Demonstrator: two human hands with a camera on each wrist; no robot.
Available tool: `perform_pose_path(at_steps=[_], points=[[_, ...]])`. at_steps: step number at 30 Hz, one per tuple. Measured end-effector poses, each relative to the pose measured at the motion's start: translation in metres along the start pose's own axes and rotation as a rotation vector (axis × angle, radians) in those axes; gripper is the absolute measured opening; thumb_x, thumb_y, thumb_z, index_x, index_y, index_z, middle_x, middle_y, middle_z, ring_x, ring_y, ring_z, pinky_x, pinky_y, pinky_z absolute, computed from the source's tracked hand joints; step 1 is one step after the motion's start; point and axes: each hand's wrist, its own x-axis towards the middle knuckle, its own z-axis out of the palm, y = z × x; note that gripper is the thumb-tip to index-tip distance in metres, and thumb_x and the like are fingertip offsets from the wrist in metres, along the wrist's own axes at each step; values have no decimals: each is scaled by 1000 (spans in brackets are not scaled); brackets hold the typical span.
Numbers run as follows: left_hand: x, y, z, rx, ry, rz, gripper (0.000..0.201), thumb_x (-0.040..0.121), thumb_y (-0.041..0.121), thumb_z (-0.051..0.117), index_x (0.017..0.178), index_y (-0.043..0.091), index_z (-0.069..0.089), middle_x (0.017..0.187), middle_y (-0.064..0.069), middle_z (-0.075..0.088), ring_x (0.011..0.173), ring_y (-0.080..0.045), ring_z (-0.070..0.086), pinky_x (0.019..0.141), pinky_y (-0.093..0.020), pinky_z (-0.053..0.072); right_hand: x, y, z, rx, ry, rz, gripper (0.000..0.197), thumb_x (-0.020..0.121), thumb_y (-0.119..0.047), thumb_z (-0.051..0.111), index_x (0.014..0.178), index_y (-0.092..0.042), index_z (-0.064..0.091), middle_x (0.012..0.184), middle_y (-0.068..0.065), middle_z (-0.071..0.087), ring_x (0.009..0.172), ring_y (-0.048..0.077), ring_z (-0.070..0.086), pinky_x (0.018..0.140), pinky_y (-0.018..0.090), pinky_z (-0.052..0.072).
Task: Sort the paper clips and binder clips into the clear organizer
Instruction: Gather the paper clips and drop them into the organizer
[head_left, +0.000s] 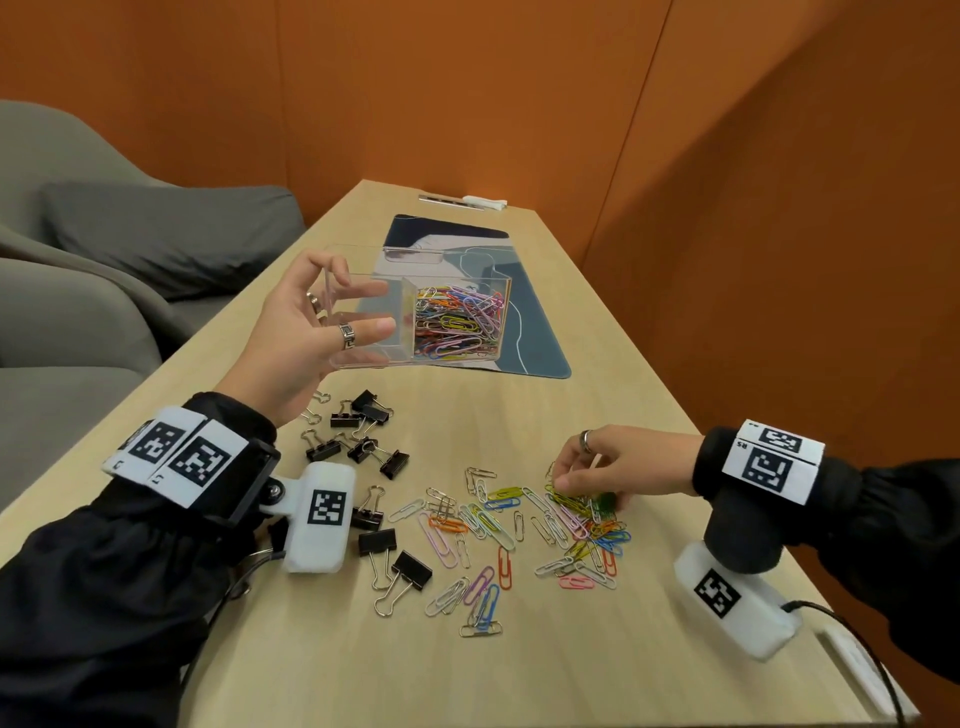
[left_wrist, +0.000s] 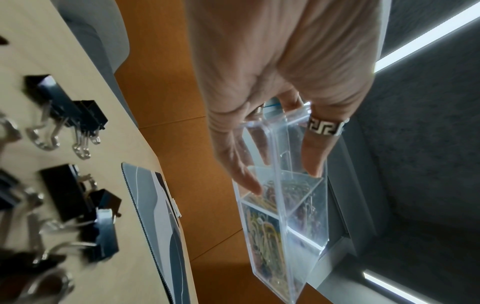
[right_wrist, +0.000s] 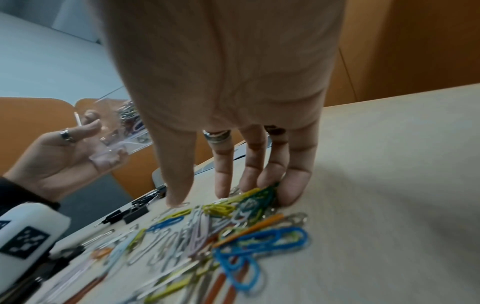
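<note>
My left hand (head_left: 332, 312) holds the clear organizer (head_left: 363, 296) in the air above the table, thumb on the near wall and fingers round its left end. The organizer's right compartment is packed with coloured paper clips (head_left: 457, 322); the left one looks bare. In the left wrist view the organizer (left_wrist: 306, 236) hangs from my fingers. My right hand (head_left: 571, 480) is down on the loose paper clips (head_left: 519, 525), with its straight fingertips (right_wrist: 293, 193) pressing on a green and yellow bunch and the thumb apart on the table. Black binder clips (head_left: 363, 431) lie on the table below my left hand.
A blue-grey mat (head_left: 519, 338) lies beyond the clips, partly under the raised organizer. More binder clips (head_left: 395, 561) sit near my left wrist camera. Grey seats (head_left: 104, 260) stand left of the table and orange walls enclose it. A white block with a cable (head_left: 852, 660) lies at the right front edge.
</note>
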Motion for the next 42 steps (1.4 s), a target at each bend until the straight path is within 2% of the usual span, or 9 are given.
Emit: perform_pose_path(at_steps=[3,6,14,18,21,29,34,38,42], points=[[0,1,0,-2,7,-3,38,64,4,68,83,25,42,118,-13,61,103,-37,63,67,-42,59,-2,-8,5,23,-25,-41,36,79,-33,73,109,-18,60,93,-4,55,73,8,53,68,23,50],[-1,2,-1,-11,28,-8,38,65,5,68,83,25,41,118,-11,60,105,-37,61,74,-50,57,-2,-11,10,-87,1,-73,45,70,-31,81,109,-22,61,95,-7,54,77,7,50,72,19,45],[0,3,-3,-10,46,-15,40,78,-10,59,83,24,39,117,-7,57,101,-30,63,79,-54,54,7,-13,10,-79,64,-107,25,77,-17,77,100,-14,69,85,-2,63,62,3,52,61,10,45],[0,2,-3,26,44,-17,40,79,-9,60,82,25,38,114,-4,60,100,-28,62,88,-58,50,13,-15,8,-75,71,-92,18,78,-13,75,95,-11,70,81,0,67,58,0,56,60,9,46],[0,2,-3,39,42,-14,42,80,-10,59,81,25,37,114,-4,61,102,-30,60,93,-55,45,16,-15,7,-80,84,-89,13,79,-12,73,92,-10,72,77,1,67,54,-1,56,56,7,44],[0,1,-4,47,20,3,43,80,-12,58,81,25,37,114,-5,62,101,-29,61,86,-40,48,19,-14,8,-108,129,-86,9,77,-14,73,77,-20,66,63,-9,62,53,0,55,57,11,46],[0,0,-3,52,6,7,42,78,-11,60,81,24,37,115,-7,61,101,-31,61,88,-41,48,20,-14,8,-98,116,-96,9,78,-14,73,80,-19,66,70,-4,64,59,5,56,60,14,47],[0,0,-4,38,1,-4,42,76,-8,62,80,25,37,117,-11,59,104,-33,59,87,-41,47,20,-12,4,-46,116,-112,16,78,-12,73,72,-23,64,67,-7,63,54,0,54,56,10,44],[1,-1,-4,38,0,-12,42,77,-10,61,80,25,37,123,-17,57,105,-35,59,87,-40,48,12,-17,-18,39,208,-147,17,79,-8,71,71,-21,66,72,-1,67,58,3,55,60,13,47]])
